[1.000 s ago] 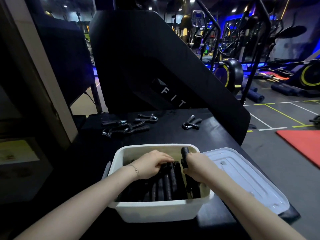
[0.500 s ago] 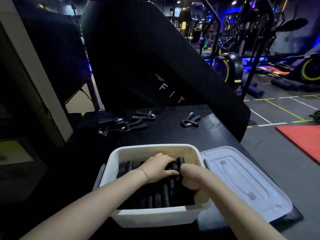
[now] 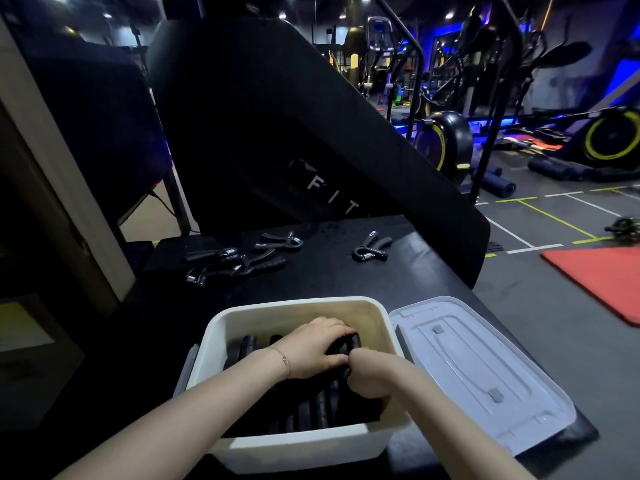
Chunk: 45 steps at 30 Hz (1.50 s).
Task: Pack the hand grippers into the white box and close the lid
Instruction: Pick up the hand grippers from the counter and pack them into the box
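Observation:
The white box (image 3: 294, 448) stands open on the black table, holding several black hand grippers (image 3: 311, 407) packed side by side. Both hands are inside it. My left hand (image 3: 311, 348) lies over the grippers with fingers curled round their handle tops. My right hand (image 3: 367, 375) grips a black handle at the right end of the row, low in the box. The white lid (image 3: 478, 372) lies flat on the table to the box's right. More grippers lie loose at the table's back: a cluster (image 3: 235, 263) on the left and a single one (image 3: 370, 247) on the right.
The black table (image 3: 329, 275) ends just right of the lid. A large black slanted machine panel (image 3: 277, 133) rises behind the table. A red mat (image 3: 602, 278) and gym machines fill the floor to the right.
My right hand has pushed the upright gripper down into the row; its handle no longer sticks above the rim. My left hand stayed on the packed grippers. The camera moved slightly.

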Motion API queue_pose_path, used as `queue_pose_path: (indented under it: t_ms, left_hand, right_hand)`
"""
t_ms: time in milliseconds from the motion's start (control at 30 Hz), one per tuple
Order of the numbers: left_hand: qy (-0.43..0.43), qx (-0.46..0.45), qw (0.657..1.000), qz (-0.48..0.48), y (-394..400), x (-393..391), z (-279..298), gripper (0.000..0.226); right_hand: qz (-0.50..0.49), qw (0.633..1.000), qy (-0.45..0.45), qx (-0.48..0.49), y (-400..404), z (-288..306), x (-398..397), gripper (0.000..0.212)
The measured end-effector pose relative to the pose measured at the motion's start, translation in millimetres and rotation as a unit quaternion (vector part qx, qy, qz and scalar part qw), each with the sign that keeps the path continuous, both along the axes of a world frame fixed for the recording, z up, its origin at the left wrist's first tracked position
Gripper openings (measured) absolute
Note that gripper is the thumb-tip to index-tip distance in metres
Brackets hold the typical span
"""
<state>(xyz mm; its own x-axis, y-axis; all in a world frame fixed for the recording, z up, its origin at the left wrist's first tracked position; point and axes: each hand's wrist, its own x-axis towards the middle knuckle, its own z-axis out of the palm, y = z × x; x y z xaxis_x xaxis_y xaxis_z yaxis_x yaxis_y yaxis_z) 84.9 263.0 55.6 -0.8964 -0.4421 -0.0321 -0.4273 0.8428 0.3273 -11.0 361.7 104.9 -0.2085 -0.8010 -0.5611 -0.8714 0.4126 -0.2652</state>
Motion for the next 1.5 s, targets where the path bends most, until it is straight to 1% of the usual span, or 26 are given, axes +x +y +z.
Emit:
queue_pose_path:
  t_ms: [233,333,400,500,533,633,733,800,867,933,967,1067,1167,1267,1367,1400,1500]
  left_hand:
    - [0.013,0.045,0.999,-0.009,-0.2,-2.4,8.7,0.052]
    - [0.028,0.078,0.997,0.001,1.9,1.0,8.3,0.049]
    - [0.024,0.048,0.998,-0.011,3.3,2.4,4.2,0.045]
    - [-0.002,-0.041,0.998,-0.052,6.3,2.2,-3.0,0.043]
    - [-0.013,-0.057,0.997,-0.060,7.3,1.8,-3.3,0.044]
    - [-0.024,-0.047,0.997,-0.061,7.8,1.3,-2.0,0.043]
    - [-0.004,0.005,0.998,-0.065,9.6,4.1,1.6,0.044]
    - [0.036,0.041,0.997,-0.046,7.2,13.7,7.6,0.044]
    - [0.080,0.061,0.995,0.009,-0.4,32.2,18.1,0.044]
    - [0.096,0.072,0.991,0.063,-10.9,54.0,27.5,0.048]
    - [0.097,0.071,0.990,0.076,-14.2,62.4,31.0,0.049]
    - [0.071,0.043,0.995,0.061,-11.3,68.2,35.5,0.044]
    - [0.032,-0.035,0.999,-0.006,-6.0,57.2,34.5,0.041]
    - [0.031,-0.091,0.995,-0.035,-9.7,46.2,38.8,0.039]
    - [0.057,-0.133,0.989,-0.028,-17.8,36.1,41.2,0.036]
    - [0.061,-0.136,0.989,-0.023,-21.7,33.1,41.2,0.035]
    - [0.047,-0.100,0.994,-0.016,-33.9,24.4,41.0,0.040]
  right_hand:
    - [0.014,1.000,-0.015,0.000,9.6,6.6,-2.6,0.048]
    - [-0.010,1.000,-0.024,-0.001,8.8,-0.1,3.5,0.050]
    - [-0.036,0.999,-0.037,-0.005,9.7,-2.0,8.3,0.052]
    - [-0.033,0.997,-0.064,-0.041,15.7,1.1,10.4,0.047]
    - [-0.026,0.997,-0.064,-0.048,17.2,2.4,9.6,0.046]
    - [0.007,0.996,-0.067,-0.052,20.2,7.0,11.1,0.042]
    - [0.027,0.996,-0.071,-0.050,24.2,18.4,15.2,0.039]
    - [0.031,0.996,-0.039,-0.077,26.4,23.4,9.9,0.035]
    - [0.036,0.994,0.002,-0.105,30.4,31.0,-0.4,0.032]
    - [0.032,0.992,0.027,-0.120,30.2,38.6,-15.5,0.033]
    - [0.027,0.990,0.023,-0.134,27.4,41.3,-25.3,0.035]
    - [0.023,0.977,-0.008,-0.210,10.1,42.3,-52.7,0.039]
    - [0.052,0.955,0.004,-0.293,-9.4,37.7,-68.5,0.039]
    - [0.073,0.943,-0.003,-0.326,-26.3,20.2,-82.3,0.036]
    - [0.081,0.940,-0.005,-0.330,-42.7,-3.0,-94.0,0.030]
    - [0.071,0.941,-0.013,-0.331,-47.3,-7.3,-96.2,0.029]
    - [0.025,0.935,-0.063,-0.349,-65.3,-19.8,-104.7,0.025]
